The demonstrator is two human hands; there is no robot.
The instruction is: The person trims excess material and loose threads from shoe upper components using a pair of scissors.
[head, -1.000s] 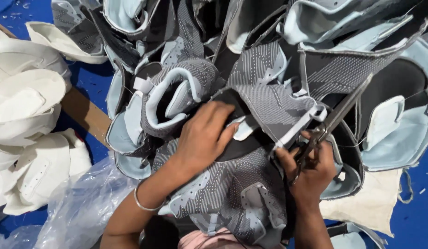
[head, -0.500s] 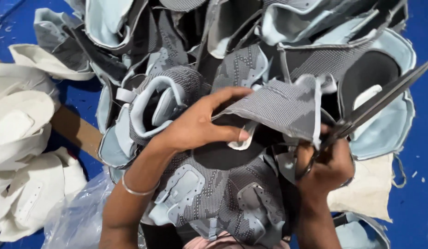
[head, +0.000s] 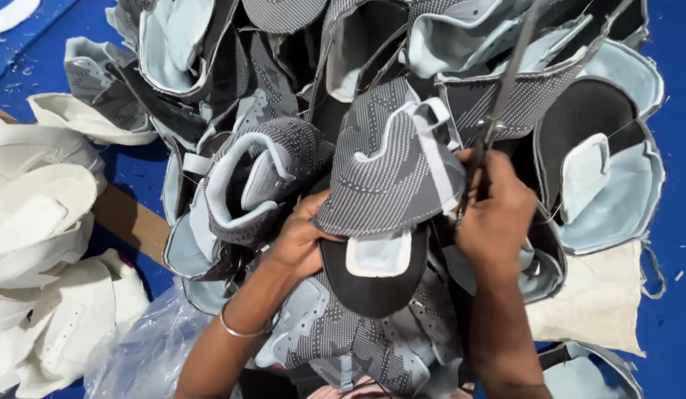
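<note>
Head view, single frame.

Left hand [head: 299,240]: fingers curled under and gripping the grey patterned knit shoe upper with pale blue lining [head: 391,174], lifting its front edge; a thin silver bangle [head: 239,329] sits on the wrist.

Right hand [head: 498,214]: closed around the handles of long metal scissors [head: 502,96], whose blades point up and away; the hand is just beside the right edge of the held upper. Whether the blades touch the fabric cannot be told.

Held upper: between the two hands, its black tongue piece with pale blue patch [head: 376,270] hanging below it.

Beyond and around both hands: heap of like grey and pale blue shoe uppers [head: 579,148] on a blue surface [head: 679,310].

Left of the left hand: stack of white shoe uppers [head: 40,214]. Beside the left forearm: clear plastic bag [head: 136,355]. Right of the right forearm: cream cloth piece [head: 598,299].
</note>
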